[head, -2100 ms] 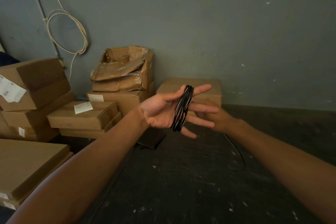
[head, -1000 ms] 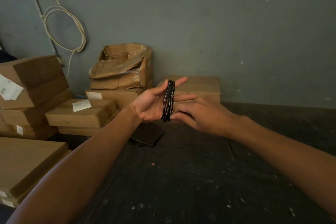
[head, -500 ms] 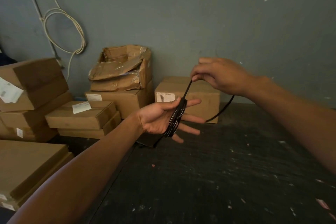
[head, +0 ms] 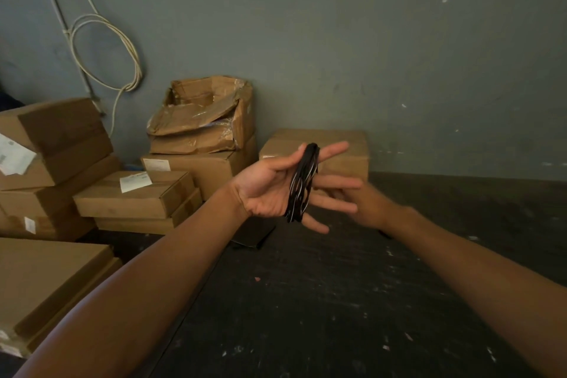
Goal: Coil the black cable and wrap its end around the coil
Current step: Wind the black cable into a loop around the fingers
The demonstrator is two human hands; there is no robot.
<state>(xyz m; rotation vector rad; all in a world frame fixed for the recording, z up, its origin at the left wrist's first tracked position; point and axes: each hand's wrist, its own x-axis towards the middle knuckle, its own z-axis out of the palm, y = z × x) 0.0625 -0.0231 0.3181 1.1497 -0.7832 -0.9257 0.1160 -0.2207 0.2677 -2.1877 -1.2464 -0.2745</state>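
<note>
The black cable (head: 302,184) is wound in several loops around the spread fingers of my left hand (head: 270,190), which is held palm up at mid-frame. My right hand (head: 365,205) sits just behind and below the left fingers, partly hidden by them. Its fingertips are out of sight, so its hold on the cable's free end cannot be seen. A short dark bit shows under my right wrist.
A dark speckled table (head: 337,301) lies below my arms. Stacked cardboard boxes (head: 135,196) fill the left side, a torn box (head: 205,116) and a closed box (head: 337,144) stand against the grey wall. A white cable loop (head: 104,52) hangs on the wall.
My right hand has come down from above the coil, where it held the cable end taut, to behind my left fingers. The free strand that arced to the right is no longer seen.
</note>
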